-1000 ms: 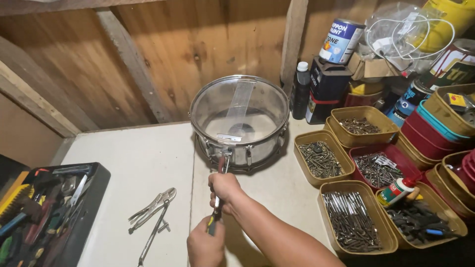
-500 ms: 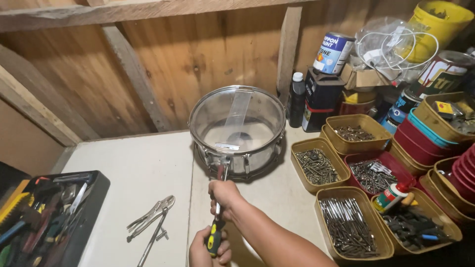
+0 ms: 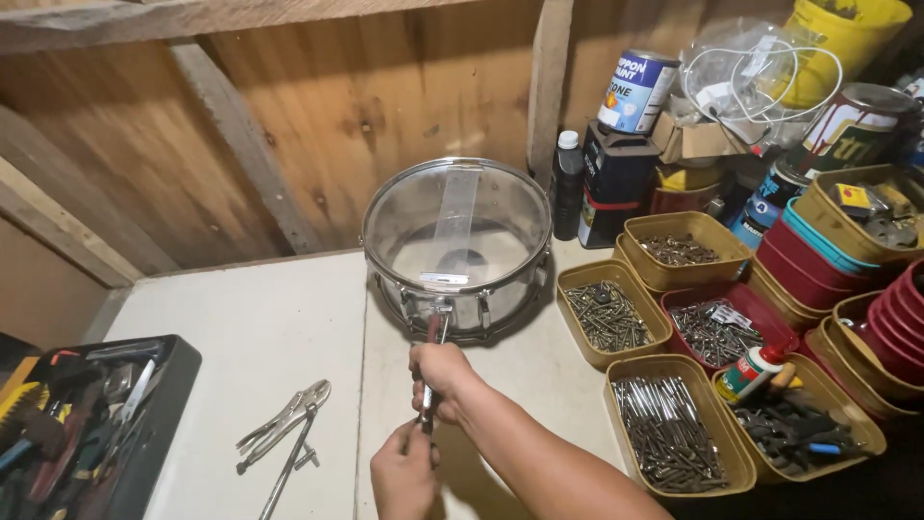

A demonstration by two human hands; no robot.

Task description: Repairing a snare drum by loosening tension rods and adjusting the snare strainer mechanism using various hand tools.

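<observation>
Drum (image 3: 462,246): snare drum with a clear head, at the back of the table (image 3: 250,327), near the wooden wall.
Right hand (image 3: 441,374): closed around the shaft of a tool (image 3: 430,371) whose tip meets the drum's side hardware.
Left hand (image 3: 404,472): fingers pinch the tool's handle end.
Doing it well: likely keep the shaft straight, and steady it.
Nearby: pliers (image 3: 285,421) lie left; trays of nails (image 3: 664,424) crowd the right.

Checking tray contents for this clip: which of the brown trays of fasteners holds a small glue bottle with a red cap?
The front-right brown tray, nearest the bench's right end; the glue bottle leans on its rim. The others hold only nails or screws.
</observation>
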